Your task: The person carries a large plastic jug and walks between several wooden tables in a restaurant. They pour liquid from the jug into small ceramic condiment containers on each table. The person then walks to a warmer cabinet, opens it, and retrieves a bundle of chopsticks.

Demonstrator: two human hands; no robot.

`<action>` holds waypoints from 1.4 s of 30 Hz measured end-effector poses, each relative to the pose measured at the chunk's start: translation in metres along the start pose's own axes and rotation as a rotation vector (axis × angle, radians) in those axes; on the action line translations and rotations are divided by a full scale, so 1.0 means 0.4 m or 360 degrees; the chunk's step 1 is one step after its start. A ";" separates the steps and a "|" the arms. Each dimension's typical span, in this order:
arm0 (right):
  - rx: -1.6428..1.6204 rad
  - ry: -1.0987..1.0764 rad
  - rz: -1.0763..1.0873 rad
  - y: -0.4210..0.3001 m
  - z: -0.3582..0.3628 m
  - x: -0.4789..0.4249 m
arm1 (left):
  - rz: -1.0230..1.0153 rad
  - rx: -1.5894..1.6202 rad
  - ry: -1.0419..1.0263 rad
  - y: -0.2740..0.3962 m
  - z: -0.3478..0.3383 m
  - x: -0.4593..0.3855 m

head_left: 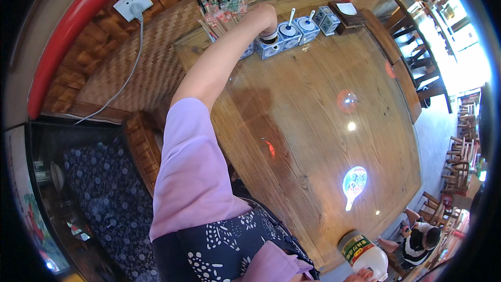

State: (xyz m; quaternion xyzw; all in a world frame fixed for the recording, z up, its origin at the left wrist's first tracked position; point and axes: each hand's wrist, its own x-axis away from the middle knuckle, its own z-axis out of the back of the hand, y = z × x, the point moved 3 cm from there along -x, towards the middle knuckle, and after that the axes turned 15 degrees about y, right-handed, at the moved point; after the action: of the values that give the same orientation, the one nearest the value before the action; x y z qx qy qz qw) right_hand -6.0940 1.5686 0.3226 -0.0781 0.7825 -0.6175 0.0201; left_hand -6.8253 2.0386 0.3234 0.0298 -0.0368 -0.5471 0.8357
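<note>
My left hand (268,19) reaches to the far side of the wooden table (313,98), over a blue-and-white porcelain condiment pot (269,50). A round rim with dark contents shows just under the hand; the fingers are mostly hidden. My right hand (362,275), at the bottom edge, is on a large white plastic jug (370,260) with a green, red and yellow label, tilted beside the near table edge. To the right of the dark-filled pot stand two lidded pots (289,33) with white spoons. Wrapped chopsticks (223,11) stand left of my forearm.
Small patterned boxes (328,21) and a dark wooden tissue box (347,13) stand at the far table edge. A wall socket (133,4) with a plugged-in cable is at upper left. A bench (407,86) lies beyond the table. A person (420,243) sits at lower right.
</note>
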 end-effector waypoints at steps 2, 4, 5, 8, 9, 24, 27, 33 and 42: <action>0.0019 0.0029 0.0044 0.001 -0.019 0.015 | 0.0006 0.0076 0.0074 0.008 -0.010 0.016; 0.0035 0.0045 0.0074 0.005 -0.033 0.024 | -0.0014 0.0117 0.0103 0.008 -0.019 0.017; 0.0052 0.0043 0.0083 0.003 -0.041 0.024 | -0.0033 0.0122 0.0091 0.002 -0.036 0.012; 0.0081 0.0057 0.0130 -0.002 -0.059 0.032 | -0.0045 0.0191 0.0156 0.001 -0.064 0.006; 0.0086 0.0061 0.0137 -0.003 -0.064 0.037 | -0.0041 0.0222 0.0200 0.003 -0.057 0.011; 0.0098 0.0187 0.0243 -0.021 -0.104 0.090 | -0.0432 0.0373 0.0652 0.051 -0.050 0.068; 0.0112 0.0180 0.0278 -0.018 -0.104 0.087 | -0.0541 0.0832 0.0848 0.097 -0.067 0.017; 0.0059 0.0121 0.0256 -0.010 -0.090 0.054 | -0.0451 0.1008 0.0833 0.172 -0.111 -0.084; 0.0068 0.0347 0.0184 -0.025 -0.119 0.111 | -0.0279 0.0630 0.0631 0.231 -0.151 -0.142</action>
State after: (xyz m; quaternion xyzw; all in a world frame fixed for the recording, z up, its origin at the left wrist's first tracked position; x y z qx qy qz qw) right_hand -6.1429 1.6056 0.3462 0.0351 0.7698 -0.6366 -0.0281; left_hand -6.7580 2.1281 0.2700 0.3017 0.0241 -0.5829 0.7541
